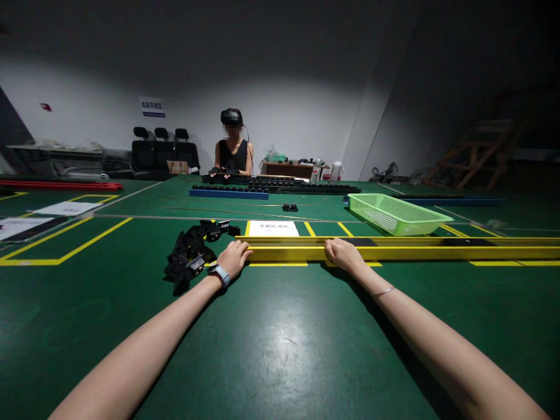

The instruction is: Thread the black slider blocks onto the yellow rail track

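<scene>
A long yellow rail (289, 254) lies crosswise on the green table (280, 344) in front of me. At its left end, my left hand (233, 259) has its fingers bent over the rail. My right hand (343, 255) is closed on the near side of the rail, further along to the right, with its fingertips hidden. Black inserts (363, 242) show in the rail's channel to the right of that hand. Just left of my left hand sits a loose heap of black plastic modules (186, 256), some with metallic faces.
Behind the rail stand a light green basket (400, 216) and a white paper label (273, 228). A small black part (289, 207) lies farther back, near thin rods. Blue rails (230, 193) and a red rail (61, 186) lie beyond. Another person (233, 154) works across the table.
</scene>
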Motion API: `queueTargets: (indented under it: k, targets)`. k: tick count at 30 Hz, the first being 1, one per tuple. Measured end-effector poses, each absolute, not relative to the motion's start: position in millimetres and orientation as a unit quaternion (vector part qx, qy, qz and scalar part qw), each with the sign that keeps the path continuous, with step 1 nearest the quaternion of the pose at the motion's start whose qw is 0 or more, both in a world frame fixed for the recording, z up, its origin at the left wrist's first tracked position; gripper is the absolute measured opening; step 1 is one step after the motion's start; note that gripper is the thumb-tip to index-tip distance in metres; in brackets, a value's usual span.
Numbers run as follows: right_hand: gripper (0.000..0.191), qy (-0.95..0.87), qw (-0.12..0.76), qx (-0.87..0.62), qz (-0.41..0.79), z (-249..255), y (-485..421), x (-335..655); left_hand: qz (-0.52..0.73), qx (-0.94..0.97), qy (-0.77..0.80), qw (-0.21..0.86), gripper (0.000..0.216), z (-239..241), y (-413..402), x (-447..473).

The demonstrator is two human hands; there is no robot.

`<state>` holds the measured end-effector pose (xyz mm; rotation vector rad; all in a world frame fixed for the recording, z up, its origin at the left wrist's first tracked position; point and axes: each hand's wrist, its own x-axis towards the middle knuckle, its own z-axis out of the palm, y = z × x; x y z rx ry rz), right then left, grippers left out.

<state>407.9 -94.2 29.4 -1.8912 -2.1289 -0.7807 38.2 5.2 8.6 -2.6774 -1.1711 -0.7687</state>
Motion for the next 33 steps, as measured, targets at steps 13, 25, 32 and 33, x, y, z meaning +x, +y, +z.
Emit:
queueTargets:
  k: [13,25,32,33]
  targets:
    - [0.047,-0.705,0.081,-0.658,-0.252,30,-98,423,-0.258,-0.884,-0.385,0.056,0.029,8,5,38]
    - [0.045,-0.689,0.061,-0.678,-0.250,31,-101,436,-0.254,-0.883,-0.389,0.058,0.028,8,5,38]
    - [0.045,-0.694,0.059,-0.675,-0.242,32,-105,450,-0.257,-0.884,-0.386,0.063,0.028,8,5,38]
    - [0.045,-0.695,0.059,-0.675,-0.241,31,-105,452,-0.257,-0.884,-0.385,0.062,0.028,8,5,38]
